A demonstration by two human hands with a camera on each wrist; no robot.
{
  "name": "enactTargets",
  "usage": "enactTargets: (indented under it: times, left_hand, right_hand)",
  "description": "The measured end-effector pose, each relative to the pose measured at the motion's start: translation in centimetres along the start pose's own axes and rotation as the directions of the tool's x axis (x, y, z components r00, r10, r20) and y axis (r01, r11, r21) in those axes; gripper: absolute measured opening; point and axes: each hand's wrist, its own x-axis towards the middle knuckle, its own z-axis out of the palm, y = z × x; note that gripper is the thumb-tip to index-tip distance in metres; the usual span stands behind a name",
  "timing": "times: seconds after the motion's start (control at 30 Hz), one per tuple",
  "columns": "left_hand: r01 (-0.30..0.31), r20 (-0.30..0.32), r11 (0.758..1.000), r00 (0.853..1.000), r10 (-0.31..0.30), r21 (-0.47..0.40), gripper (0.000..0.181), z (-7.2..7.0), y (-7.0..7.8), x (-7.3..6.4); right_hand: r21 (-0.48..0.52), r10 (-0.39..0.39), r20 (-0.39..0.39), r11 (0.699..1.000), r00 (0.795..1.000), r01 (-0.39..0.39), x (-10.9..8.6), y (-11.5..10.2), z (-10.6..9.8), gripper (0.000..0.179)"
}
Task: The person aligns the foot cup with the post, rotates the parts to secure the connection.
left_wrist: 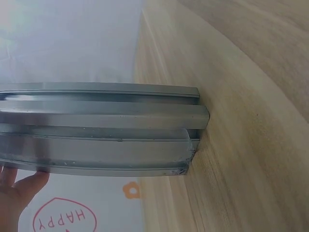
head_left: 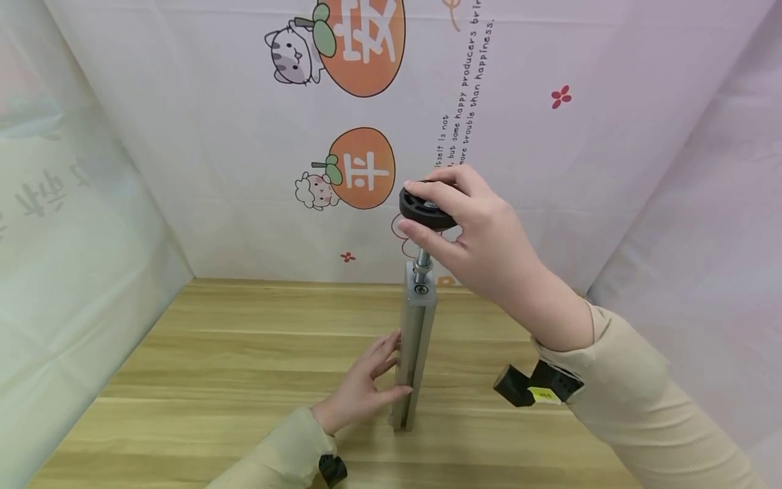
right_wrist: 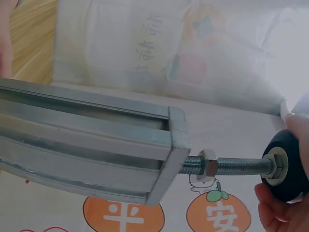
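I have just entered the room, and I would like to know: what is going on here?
A person is working on a slotted aluminium profile that stands upright on a wooden table. Their left hand touches the lower part of it, while their right hand grips a round black levelling foot above. The foot's threaded stem meets the profile's end plate; a hex nut sits on the thread, apart from both plate and foot.
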Motion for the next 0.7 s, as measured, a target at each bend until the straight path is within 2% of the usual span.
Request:
enactTargets:
  times: [0.1, 0.17, 0.3, 0.37, 0.4, 0.47, 0.57, 0.7]
  left_hand:
    - [0.001, 0.001, 1.000, 1.000, -0.001, -0.001, 0.088, -0.1, -0.1, -0.1]
    - [-0.002, 0.002, 1.000, 1.000, 0.002, -0.003, 0.087, -0.1, -0.2, -0.1]
    - [-0.005, 0.003, 1.000, 1.000, 0.006, -0.015, 0.087, 0.0, -0.3, -0.1]
    - [-0.006, 0.003, 1.000, 1.000, 0.006, -0.016, 0.086, 0.0, -0.3, -0.1]
    - [-0.006, 0.003, 1.000, 1.000, 0.006, -0.015, 0.087, 0.0, -0.3, -0.1]
    - [-0.009, 0.002, 1.000, 1.000, 0.009, -0.009, 0.087, 0.0, -0.3, -0.1]
    - [-0.012, -0.001, 1.000, 1.000, 0.012, -0.004, 0.088, 0.0, -0.3, -0.1]
    - [-0.019, -0.004, 1.000, 1.000, 0.019, -0.012, 0.090, -0.1, -0.3, -0.1]
  right_hand:
    - [-0.031, 0.037, 0.094, 0.999, 0.995, -0.034, 0.2, -0.4, -0.6, 0.032]
    - [-0.039, 0.077, 0.190, 0.997, 0.979, -0.071, 0.6, -0.7, -1.4, 0.035]
    - [-0.067, 0.172, 0.374, 0.985, 0.911, -0.159, 1.6, -1.3, -3.1, 0.037]
    - [-0.088, 0.216, 0.416, 0.976, 0.883, -0.197, 2.1, -1.6, -3.7, 0.036]
    - [-0.100, 0.229, 0.422, 0.974, 0.877, -0.206, 2.3, -1.6, -3.8, 0.036]
    - [-0.120, 0.251, 0.403, 0.968, 0.880, -0.221, 2.4, -1.7, -3.9, 0.034]
    - [-0.130, 0.284, 0.325, 0.958, 0.902, -0.254, 2.3, -1.7, -3.6, 0.034]
    - [-0.065, 0.276, 0.225, 0.961, 0.934, -0.269, 1.7, -1.0, -2.6, 0.031]
